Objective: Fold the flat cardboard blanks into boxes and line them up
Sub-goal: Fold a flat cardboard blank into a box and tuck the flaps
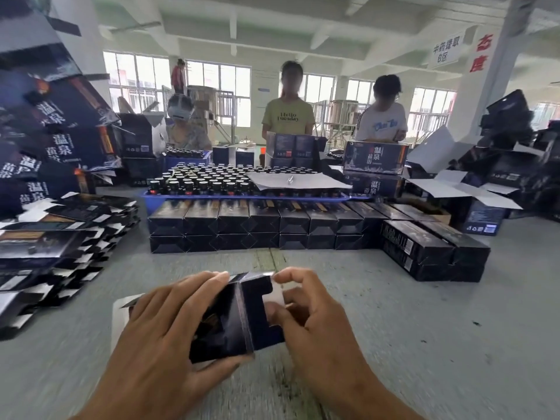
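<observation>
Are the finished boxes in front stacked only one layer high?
No, the finished boxes sit in two layers, one row on top of another, on the table.

A bright hall with a white beamed ceiling point(272, 22) and a row of tall windows point(136, 80) along the far wall letting in daylight. A white pillar point(481, 86) bears red characters, and a hanging sign point(445, 51) is beside it. The table point(424, 328) is grey.

I am looking into a factory packing hall: a long grey desk point(424, 328) carries rows of folded dark boxes point(257, 225), a heap of flat blanks point(60, 237), blue trays of capped bottles point(212, 180), with three workers point(288, 113) opposite, under a concrete-beamed ceiling point(272, 22).
</observation>
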A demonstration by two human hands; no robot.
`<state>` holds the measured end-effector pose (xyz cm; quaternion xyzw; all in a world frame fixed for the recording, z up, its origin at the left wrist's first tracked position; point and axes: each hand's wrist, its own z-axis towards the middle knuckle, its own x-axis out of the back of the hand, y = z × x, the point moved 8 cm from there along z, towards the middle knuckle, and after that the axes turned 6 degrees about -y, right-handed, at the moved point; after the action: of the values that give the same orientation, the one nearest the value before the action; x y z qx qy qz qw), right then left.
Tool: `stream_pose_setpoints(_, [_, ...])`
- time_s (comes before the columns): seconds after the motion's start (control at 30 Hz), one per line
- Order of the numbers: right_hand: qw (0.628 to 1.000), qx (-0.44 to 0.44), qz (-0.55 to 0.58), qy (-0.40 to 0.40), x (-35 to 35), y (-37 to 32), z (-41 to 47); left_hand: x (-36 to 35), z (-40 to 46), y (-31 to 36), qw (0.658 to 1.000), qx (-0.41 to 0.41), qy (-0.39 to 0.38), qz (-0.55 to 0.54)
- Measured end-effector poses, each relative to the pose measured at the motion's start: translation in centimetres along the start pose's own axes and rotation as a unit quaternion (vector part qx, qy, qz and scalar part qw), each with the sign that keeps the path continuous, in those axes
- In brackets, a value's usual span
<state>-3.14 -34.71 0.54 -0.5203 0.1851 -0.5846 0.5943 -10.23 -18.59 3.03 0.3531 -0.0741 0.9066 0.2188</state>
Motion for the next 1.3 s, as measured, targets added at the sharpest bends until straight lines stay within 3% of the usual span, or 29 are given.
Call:
stream_pose_setpoints(0.7, [0.990,0.096,-0.102,0.018,0.1,-2.7,-0.6,-1.1,-0.5,0.5,0.997,-0.018,-0.058,0.037])
stream_pose_setpoints(1.07, [0.976,0.126,-0.175,0.040,0.1,-3.6,-1.1,-0.6,-0.4,0.4,0.999,-0.022,-0.006,0.043])
stream_pose_setpoints(1.3, [0.977,0.135,-0.165,0.025,0.0,-3.8,-1.0,-0.7,-0.6,0.3,0.999,-0.015,-0.001,0.029])
